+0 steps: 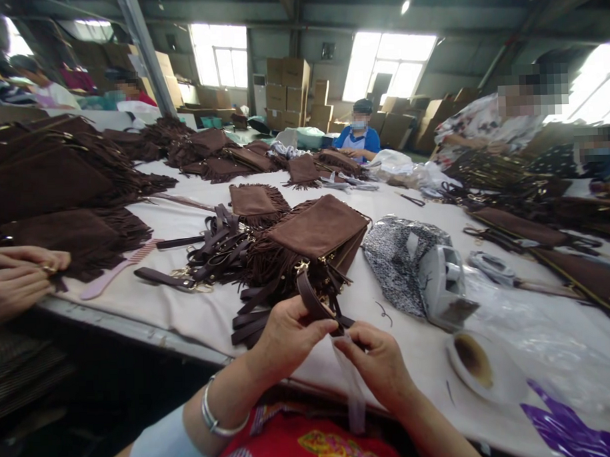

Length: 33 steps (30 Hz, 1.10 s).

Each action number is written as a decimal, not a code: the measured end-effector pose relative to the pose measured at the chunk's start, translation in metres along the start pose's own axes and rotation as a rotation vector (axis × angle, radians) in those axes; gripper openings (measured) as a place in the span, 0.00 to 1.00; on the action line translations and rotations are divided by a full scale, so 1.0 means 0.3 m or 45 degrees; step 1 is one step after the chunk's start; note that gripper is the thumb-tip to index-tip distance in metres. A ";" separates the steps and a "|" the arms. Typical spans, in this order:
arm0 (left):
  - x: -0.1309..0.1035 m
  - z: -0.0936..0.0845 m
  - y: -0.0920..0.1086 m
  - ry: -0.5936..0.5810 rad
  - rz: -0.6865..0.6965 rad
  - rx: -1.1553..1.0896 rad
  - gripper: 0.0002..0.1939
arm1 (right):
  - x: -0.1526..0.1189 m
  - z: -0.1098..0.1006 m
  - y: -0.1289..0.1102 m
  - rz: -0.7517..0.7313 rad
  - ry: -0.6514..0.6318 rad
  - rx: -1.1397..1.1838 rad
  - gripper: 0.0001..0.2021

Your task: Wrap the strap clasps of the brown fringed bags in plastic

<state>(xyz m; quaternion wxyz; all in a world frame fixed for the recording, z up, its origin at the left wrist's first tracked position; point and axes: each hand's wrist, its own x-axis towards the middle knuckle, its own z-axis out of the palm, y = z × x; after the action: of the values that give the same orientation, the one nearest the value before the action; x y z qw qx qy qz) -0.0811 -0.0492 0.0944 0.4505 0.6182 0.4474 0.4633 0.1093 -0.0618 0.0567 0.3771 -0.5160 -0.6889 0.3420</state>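
Observation:
Just above the table's front edge, my left hand (288, 332) pinches a dark brown strap (312, 296) that loops up toward a stack of brown fringed bags (319, 227). My right hand (379, 359) is beside it, its thumb and fingers closed on a translucent white strip (351, 387) that hangs down from the strap's end. Gold clasps show where the strap meets the bags. Left of the stack lies a heap of dark straps (220, 248) with gold clips.
Right of the bags are a grey speckled bag (403, 258), a tape dispenser (444, 277), a white roll (482, 365) and purple plastic (572, 426). A pink comb (111, 275) lies left, near another person's hands (21, 278). Bag piles and several people surround the table.

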 end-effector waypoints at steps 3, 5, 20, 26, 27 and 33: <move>0.006 0.007 0.004 0.010 0.056 0.036 0.05 | 0.002 0.002 0.005 -0.005 -0.014 -0.001 0.12; 0.012 0.011 0.000 0.031 0.078 0.056 0.04 | 0.000 0.002 0.008 0.000 -0.024 0.001 0.12; 0.005 0.016 -0.017 -0.018 0.085 0.094 0.02 | -0.009 0.005 0.028 0.051 -0.037 0.092 0.10; 0.000 0.059 -0.059 -0.126 -0.170 -0.172 0.05 | 0.003 0.005 -0.007 -0.072 -0.092 0.101 0.06; 0.000 0.062 -0.066 -0.164 -0.222 -0.255 0.06 | 0.003 0.003 -0.011 -0.075 -0.101 0.100 0.07; 0.067 -0.001 -0.055 -0.133 -0.628 -0.931 0.15 | -0.008 -0.039 -0.009 0.098 -0.188 0.195 0.11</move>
<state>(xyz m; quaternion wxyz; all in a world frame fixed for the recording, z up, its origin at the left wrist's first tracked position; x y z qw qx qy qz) -0.0801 -0.0266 0.0817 0.7587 0.3157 0.3648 0.4377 0.1187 -0.0637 0.0644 0.3503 -0.4851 -0.6663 0.4451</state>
